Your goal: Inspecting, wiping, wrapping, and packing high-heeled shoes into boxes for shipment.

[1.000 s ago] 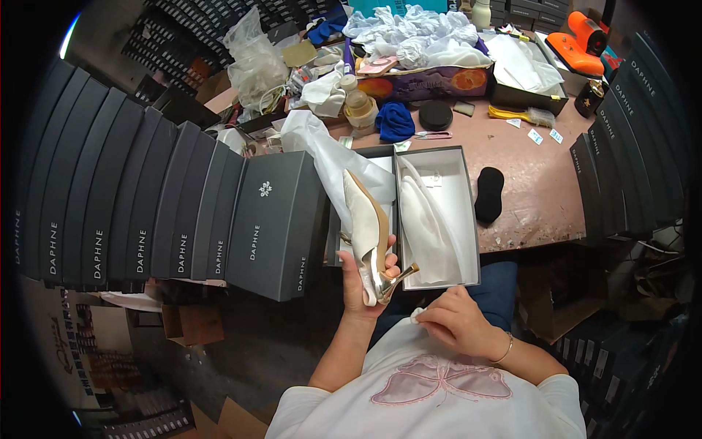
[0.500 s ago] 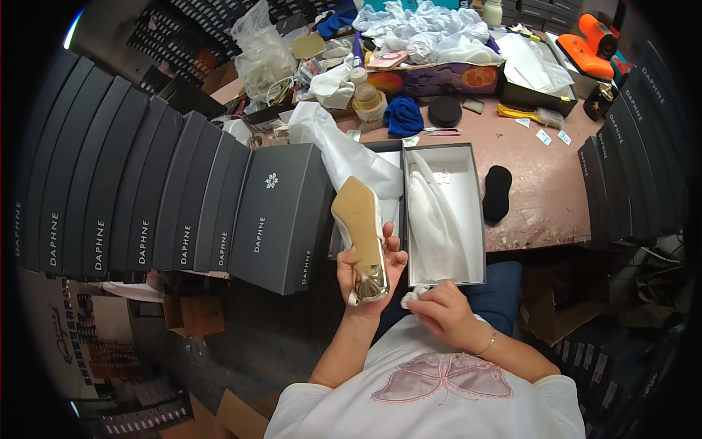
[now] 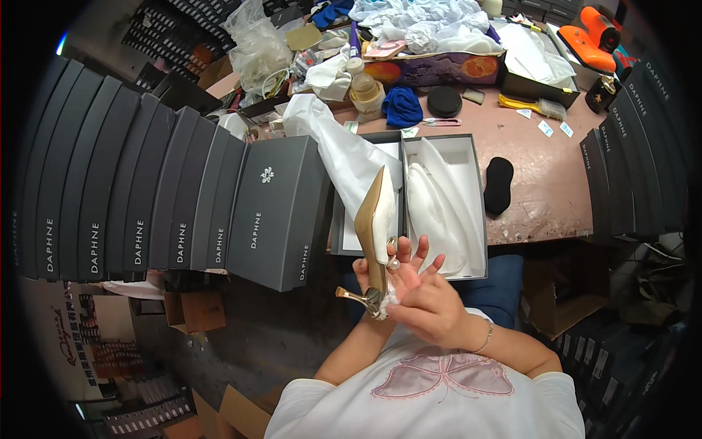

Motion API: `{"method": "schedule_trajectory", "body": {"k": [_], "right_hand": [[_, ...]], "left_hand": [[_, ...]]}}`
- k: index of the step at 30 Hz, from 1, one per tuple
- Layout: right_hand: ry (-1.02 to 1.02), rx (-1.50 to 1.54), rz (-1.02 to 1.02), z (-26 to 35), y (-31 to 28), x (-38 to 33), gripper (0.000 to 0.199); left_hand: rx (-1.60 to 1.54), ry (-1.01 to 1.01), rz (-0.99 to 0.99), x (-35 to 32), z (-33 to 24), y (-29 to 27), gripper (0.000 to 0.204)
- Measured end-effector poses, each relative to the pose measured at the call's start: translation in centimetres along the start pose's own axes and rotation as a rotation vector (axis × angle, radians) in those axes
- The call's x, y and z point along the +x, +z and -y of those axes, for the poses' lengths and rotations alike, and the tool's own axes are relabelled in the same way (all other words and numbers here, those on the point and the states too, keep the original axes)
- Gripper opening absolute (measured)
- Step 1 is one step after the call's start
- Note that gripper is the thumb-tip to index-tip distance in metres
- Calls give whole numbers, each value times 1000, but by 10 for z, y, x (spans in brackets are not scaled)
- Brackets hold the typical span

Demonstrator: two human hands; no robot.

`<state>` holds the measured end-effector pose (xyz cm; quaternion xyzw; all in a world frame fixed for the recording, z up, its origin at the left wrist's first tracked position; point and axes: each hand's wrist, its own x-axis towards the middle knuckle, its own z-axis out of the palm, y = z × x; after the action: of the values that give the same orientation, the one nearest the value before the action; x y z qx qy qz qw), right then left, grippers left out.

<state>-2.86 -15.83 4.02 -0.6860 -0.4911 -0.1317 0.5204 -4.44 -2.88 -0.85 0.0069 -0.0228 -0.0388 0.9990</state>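
My left hand (image 3: 411, 276) holds a high-heeled shoe (image 3: 371, 212) upright, toe pointing away from me. The shoe has a tan sole, a white upper, a shiny gold heel and a pearl-like bead at its side. Its thumb is left of the shoe, its fingers spread on the right. My right hand (image 3: 437, 313) pinches a small white wad (image 3: 388, 301) against the heel end of the shoe. Behind them lies an open shoe box (image 3: 480, 219), its right half holding a white-wrapped item (image 3: 436, 212). White tissue paper (image 3: 333, 146) drapes over its left half.
Grey shoe boxes (image 3: 278, 212) stand in a row at left, with more stacked boxes (image 3: 629, 168) at right. On the pink table (image 3: 537, 212) are a black oval pad (image 3: 499, 186), a blue cloth (image 3: 402, 107), a bottle (image 3: 367, 95), a brush (image 3: 550, 109) and crumpled paper (image 3: 424, 33).
The shoe has turned from sole-facing to side-on, its heel now pointing left. My right hand has moved left with the white wad to the shoe's heel end.
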Motion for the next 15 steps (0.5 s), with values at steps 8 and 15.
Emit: {"method": "schedule_trajectory", "body": {"k": [8,15], "right_hand": [[137,-50,-17,-10,14,8,34],[319,-217,28,-25,-85,-2,27]], "left_hand": [[-83,-12,-108,-3,2,-3,43],[755,-117,-380,19,-76,7,38]]}}
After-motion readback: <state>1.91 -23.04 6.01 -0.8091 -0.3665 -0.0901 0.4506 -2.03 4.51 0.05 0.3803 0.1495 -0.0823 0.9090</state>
